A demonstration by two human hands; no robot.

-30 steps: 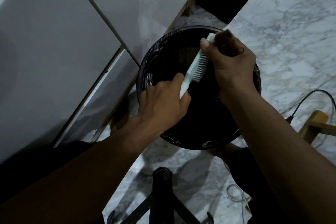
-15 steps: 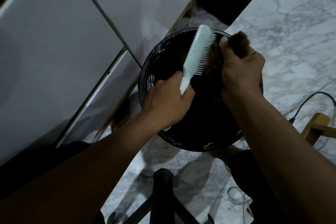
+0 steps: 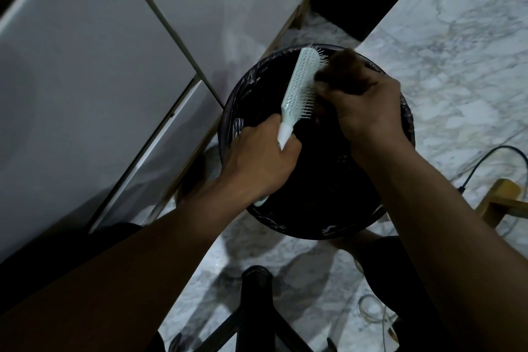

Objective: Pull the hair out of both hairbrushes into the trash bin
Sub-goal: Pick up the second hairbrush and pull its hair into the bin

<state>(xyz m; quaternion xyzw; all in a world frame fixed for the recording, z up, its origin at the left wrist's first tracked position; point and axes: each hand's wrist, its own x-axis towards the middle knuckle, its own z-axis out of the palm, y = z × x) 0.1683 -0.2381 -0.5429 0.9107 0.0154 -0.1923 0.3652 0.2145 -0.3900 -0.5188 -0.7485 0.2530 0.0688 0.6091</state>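
Over the open mouth of the trash bin, both hands work at one hairbrush. The bin is round, lined with a black plastic bag whose crinkled edge shows along its rim, and it stands on a pale marble floor just beside white cabinet doors on the left.

The left hand is closed in a fist around the white handle of the brush; the butt of the handle pokes out below the fist. The brush is pale green, held tilted with its head pointing up and away toward the far rim of the bin, and its bristles face right.

The right hand is curled shut around a clump of dark brown hair, which bulges out above the knuckles. This hand presses close against the bristle side of the brush, and the clump touches the bristles near the head. Whether strands are caught between the bristles cannot be told, as the inside of the bin behind them is very dark.

On the floor to the right lies a black cable near a wooden frame piece. Near the bottom edge, a black stand with spreading legs rises toward the camera. Only one brush is in view.
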